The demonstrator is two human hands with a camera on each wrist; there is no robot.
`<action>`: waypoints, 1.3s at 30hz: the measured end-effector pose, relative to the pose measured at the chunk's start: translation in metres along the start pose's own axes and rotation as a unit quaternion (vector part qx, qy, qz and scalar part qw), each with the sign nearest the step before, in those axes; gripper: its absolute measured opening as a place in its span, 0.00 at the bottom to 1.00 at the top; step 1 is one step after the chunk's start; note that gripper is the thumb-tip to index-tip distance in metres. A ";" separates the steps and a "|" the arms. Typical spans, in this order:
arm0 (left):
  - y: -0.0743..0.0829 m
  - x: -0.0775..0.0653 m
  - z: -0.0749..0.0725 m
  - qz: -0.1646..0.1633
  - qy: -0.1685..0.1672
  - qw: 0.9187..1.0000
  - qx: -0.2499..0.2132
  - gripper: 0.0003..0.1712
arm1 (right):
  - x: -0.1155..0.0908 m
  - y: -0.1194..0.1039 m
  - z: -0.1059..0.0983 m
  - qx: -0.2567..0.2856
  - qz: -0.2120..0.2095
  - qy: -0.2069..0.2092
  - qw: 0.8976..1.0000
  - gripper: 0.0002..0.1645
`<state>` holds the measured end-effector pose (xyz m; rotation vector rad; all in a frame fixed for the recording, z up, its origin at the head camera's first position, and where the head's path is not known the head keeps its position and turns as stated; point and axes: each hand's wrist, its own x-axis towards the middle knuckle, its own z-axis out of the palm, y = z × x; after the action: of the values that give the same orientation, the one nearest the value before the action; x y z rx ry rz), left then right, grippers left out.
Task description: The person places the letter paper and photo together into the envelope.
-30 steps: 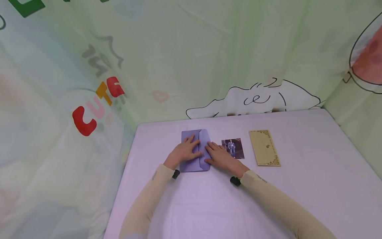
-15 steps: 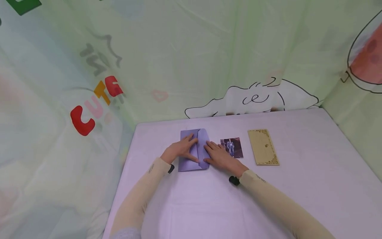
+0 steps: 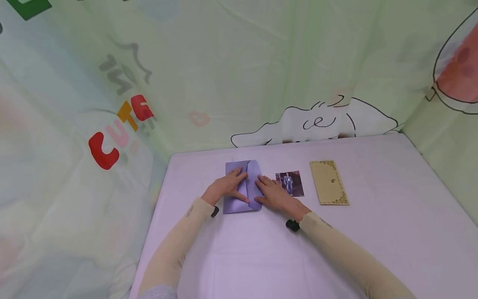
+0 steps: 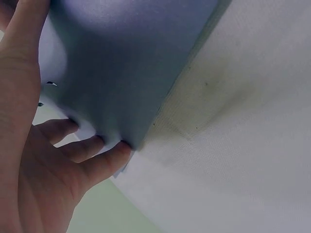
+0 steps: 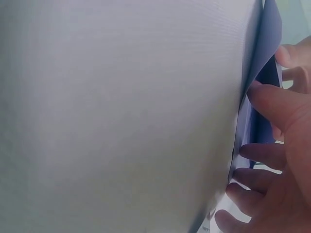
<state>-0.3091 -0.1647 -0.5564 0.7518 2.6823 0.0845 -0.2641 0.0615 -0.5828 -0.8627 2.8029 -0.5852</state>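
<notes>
A purple envelope (image 3: 235, 206) lies on the table with its flap (image 3: 254, 169) on the right side. My left hand (image 3: 225, 186) rests on the envelope's body, thumb and fingers spread near the flap's crease. In the left wrist view, several fingertips (image 4: 124, 147) touch the envelope (image 4: 131, 63) close to its edge. At the flap's outer edge, my right hand (image 3: 279, 196) touches with extended fingers. The right wrist view has the flap (image 5: 268, 36) standing a little away from the body, with the thumb and fingers (image 5: 262, 155) along it. The envelope's inside is mostly hidden.
Just right of the envelope lies a photo (image 3: 296, 183) of a person, its left corner partly behind the right hand. Farther right is a tan card or envelope (image 3: 328, 185) with ornate borders. A pale cloth covers the table (image 3: 257, 257); printed curtains (image 3: 209, 83) hang behind it.
My left hand has shifted slightly left, and its thumb has moved down toward the near end of the crease. My right hand stays at the flap's edge. Photo and tan piece have not moved.
</notes>
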 end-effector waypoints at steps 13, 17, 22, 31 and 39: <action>0.005 0.000 -0.001 -0.011 -0.008 1.000 0.009 0.60 | -0.010 0.005 -0.004 0.030 -0.025 0.024 0.999 0.41; 0.006 -0.001 -0.001 -0.013 -0.010 1.000 0.013 0.61 | -0.013 0.008 -0.009 0.036 -0.025 0.026 0.999 0.41; 0.007 -0.002 -0.003 -0.016 -0.012 1.000 0.008 0.59 | -0.016 0.014 -0.014 0.039 -0.017 0.031 0.999 0.41; 0.008 -0.003 -0.004 -0.018 -0.014 1.000 -0.002 0.60 | -0.025 0.026 -0.026 0.033 -0.006 0.047 0.998 0.40; 0.008 -0.003 -0.003 -0.020 -0.014 1.000 -0.011 0.62 | -0.034 0.042 -0.029 0.025 0.008 0.064 0.998 0.40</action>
<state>-0.3033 -0.1590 -0.5510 0.6878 2.6649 0.0927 -0.2653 0.1221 -0.5727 -0.8196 2.8915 -0.7298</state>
